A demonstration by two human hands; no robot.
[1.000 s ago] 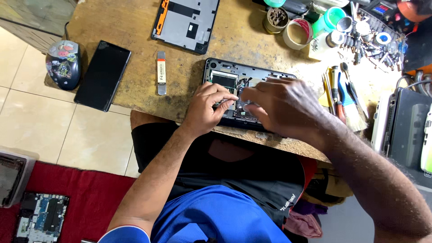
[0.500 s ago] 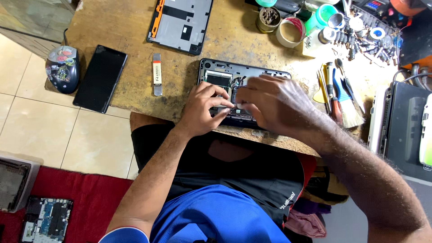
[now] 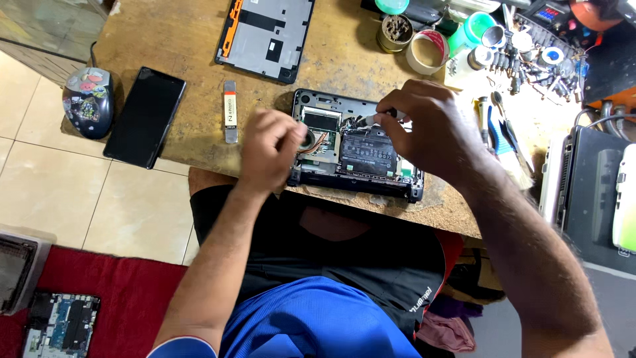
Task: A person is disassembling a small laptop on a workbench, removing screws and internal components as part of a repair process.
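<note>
An opened small laptop (image 3: 358, 149) lies bottom up on the wooden workbench (image 3: 192, 59), its battery and circuit board exposed. My left hand (image 3: 268, 149) rests over its left edge with the fingers curled in; I cannot see anything in it. My right hand (image 3: 430, 129) hovers over the upper right part of the laptop and pinches a thin tool (image 3: 374, 118) with a pale tip that points left over the board.
The removed grey bottom cover (image 3: 265, 36) lies at the bench's far edge. A black phone (image 3: 144, 116), a mouse (image 3: 88, 101) and a flat metal pry tool (image 3: 230, 109) sit to the left. Tape roll (image 3: 427, 52), pots, brush and hand tools crowd the right. Another laptop (image 3: 593, 192) stands at right.
Both hands have drawn apart, uncovering the laptop's inside. My left hand slid to the left edge, my right hand moved up and right with the thin tool.
</note>
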